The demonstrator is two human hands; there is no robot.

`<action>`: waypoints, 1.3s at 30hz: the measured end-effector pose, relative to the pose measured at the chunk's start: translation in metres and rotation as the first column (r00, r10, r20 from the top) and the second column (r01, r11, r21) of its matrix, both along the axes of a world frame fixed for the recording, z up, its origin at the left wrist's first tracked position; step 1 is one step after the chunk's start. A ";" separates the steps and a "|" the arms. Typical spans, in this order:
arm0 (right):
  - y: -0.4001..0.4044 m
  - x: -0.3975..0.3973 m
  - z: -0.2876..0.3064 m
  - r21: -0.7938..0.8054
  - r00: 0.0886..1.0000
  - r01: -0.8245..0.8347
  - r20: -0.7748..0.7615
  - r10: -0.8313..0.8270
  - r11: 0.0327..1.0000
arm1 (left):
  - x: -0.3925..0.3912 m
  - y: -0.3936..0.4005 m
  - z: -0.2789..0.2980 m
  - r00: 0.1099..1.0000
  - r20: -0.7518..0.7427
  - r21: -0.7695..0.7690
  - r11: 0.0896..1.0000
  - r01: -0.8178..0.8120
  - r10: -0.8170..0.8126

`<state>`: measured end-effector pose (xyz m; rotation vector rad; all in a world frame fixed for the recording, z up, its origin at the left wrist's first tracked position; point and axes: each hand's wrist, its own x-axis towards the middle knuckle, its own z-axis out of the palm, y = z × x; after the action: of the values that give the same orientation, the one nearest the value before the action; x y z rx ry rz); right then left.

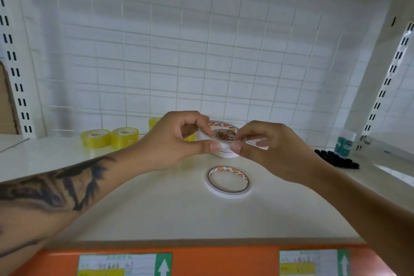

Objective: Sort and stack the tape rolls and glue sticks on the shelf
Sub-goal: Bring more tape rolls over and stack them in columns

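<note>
Yellow tape rolls (109, 139) standing at shelf (143, 215) left rear. Left hand (172, 141) and right hand (266, 150) both pinching white tape stack (224, 141) mid-shelf. Single white tape roll (228, 182) flat just nearer. Black caps (336, 158) far right.

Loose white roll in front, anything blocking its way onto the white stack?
Only the hands: the left hand and right hand both grip the white stack, covering its top. The loose white roll lies flat just in front; nothing else lies between.
</note>
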<state>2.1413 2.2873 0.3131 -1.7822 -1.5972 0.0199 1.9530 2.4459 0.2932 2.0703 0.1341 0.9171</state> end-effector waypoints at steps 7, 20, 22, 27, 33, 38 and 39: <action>0.010 0.043 0.013 0.094 0.974 0.228 -0.026 -0.226 0.969 | 0.005 -0.009 -0.014 0.955 -0.214 0.074 0.979 -0.192 0.203; 0.015 0.091 -0.011 -0.019 0.882 0.469 -0.026 -0.470 0.883 | 0.010 -0.022 -0.041 0.859 -0.483 0.347 0.938 0.012 0.168; 0.015 0.090 -0.012 -0.022 0.878 0.478 -0.013 -0.479 0.878 | 0.010 -0.023 -0.041 0.860 -0.481 0.331 0.944 -0.003 0.171; 0.015 0.089 -0.013 -0.008 0.874 0.486 0.008 -0.486 0.874 | 0.010 -0.022 -0.039 0.864 -0.473 0.328 0.945 -0.008 0.172; 0.014 0.088 -0.016 -0.033 0.878 0.474 0.094 -0.469 0.880 | 0.008 -0.020 -0.036 0.859 -0.481 0.281 0.959 -0.039 0.176; 0.002 0.064 -0.018 -0.035 0.855 0.398 0.377 -0.357 0.917 | 0.006 -0.023 -0.032 0.868 -0.451 0.278 0.957 -0.083 0.207; -0.002 0.056 -0.018 -0.048 0.849 0.379 0.416 -0.327 0.924 | 0.005 -0.022 -0.031 0.878 -0.423 0.284 0.953 -0.106 0.224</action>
<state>2.1975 2.2854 0.2952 -2.2719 -1.5330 -0.4569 1.9581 2.4239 0.2621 2.5186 0.4709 0.5527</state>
